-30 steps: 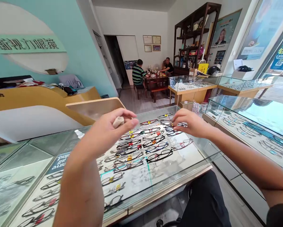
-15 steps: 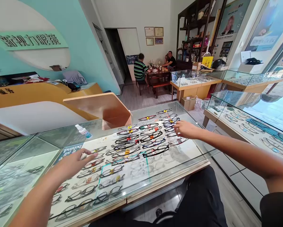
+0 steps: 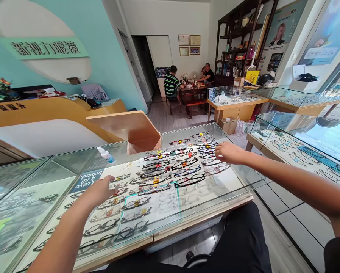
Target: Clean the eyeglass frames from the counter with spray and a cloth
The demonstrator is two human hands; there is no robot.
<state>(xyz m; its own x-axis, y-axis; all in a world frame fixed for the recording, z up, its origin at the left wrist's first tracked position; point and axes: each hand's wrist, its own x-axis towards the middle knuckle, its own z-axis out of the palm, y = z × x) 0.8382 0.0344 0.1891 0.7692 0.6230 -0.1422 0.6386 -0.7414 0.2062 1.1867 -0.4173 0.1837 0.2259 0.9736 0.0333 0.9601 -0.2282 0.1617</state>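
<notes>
My left hand [image 3: 100,191] hovers over the left part of the glass display case [image 3: 232,191], near a pair of eyeglasses [image 3: 121,177]. Its visible fingertips are apart and nothing shows between them. Out at the far right of the rows, my right hand [image 3: 229,152] has its fingers curled together at the right end of a dark-framed pair of eyeglasses [image 3: 206,155]; the fingers partly hide the contact. Several eyeglasses with coloured tags lie in columns between my hands, among them a black pair [image 3: 190,180]. More frames [image 3: 102,227] show at the lower left.
A spray bottle [image 3: 106,154] lies tilted on the glass at the back left. Behind the case rises a wooden board [image 3: 124,127]. Another display case [image 3: 300,151] stands to the right. Two people sit at a far table [image 3: 194,93]. My dark-trousered leg [image 3: 244,239] is below the front edge.
The view has shifted slightly, moving the scene a little rightward. My left hand has turned, its fingers now less extended over the frames. My right hand stays at the same eyeglasses.
</notes>
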